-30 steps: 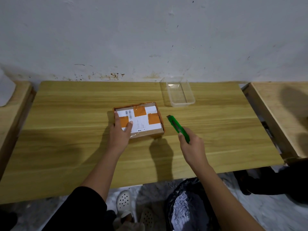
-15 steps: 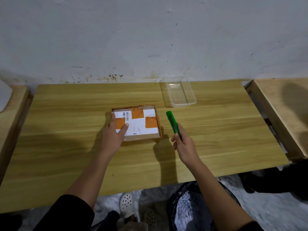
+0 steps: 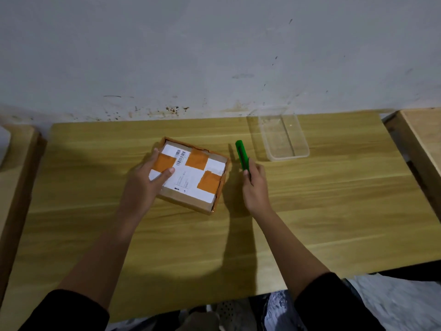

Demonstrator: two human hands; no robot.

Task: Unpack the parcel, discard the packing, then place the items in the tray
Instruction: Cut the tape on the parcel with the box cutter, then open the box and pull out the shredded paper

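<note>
Cardboard, brown and taped with orange strips over a white shipping label, is making up the parcel, which is lying flat and slightly turned on the wooden table, a little left of the table's middle. The parcel is being pressed down at its left end by the left hand, whose fingers are resting loosely together across the label and the orange tape while the thumb is lying along the far left edge. Just beside the parcel's right edge, but apart from it, a green utility knife is being held upright by the right hand; the hand is curled around the lower part of the knife, with the thumb laid against its side. Whether a blade is extended cannot be told.

Further back and to the right, near the wall, a clear plastic tray is standing on the table, well apart from the parcel and just beyond the tip of the knife. The table's pale yellow grain is being crossed by the shadows of both forearms. Behind it, a grey-white wall is showing dark spots and brown stains along its base. Other wooden surfaces are adjoining the table at the left and right edges. Black sleeves are being seen at the bottom, and crumpled plastic sheeting is lying on the floor below the table's near edge.
</note>
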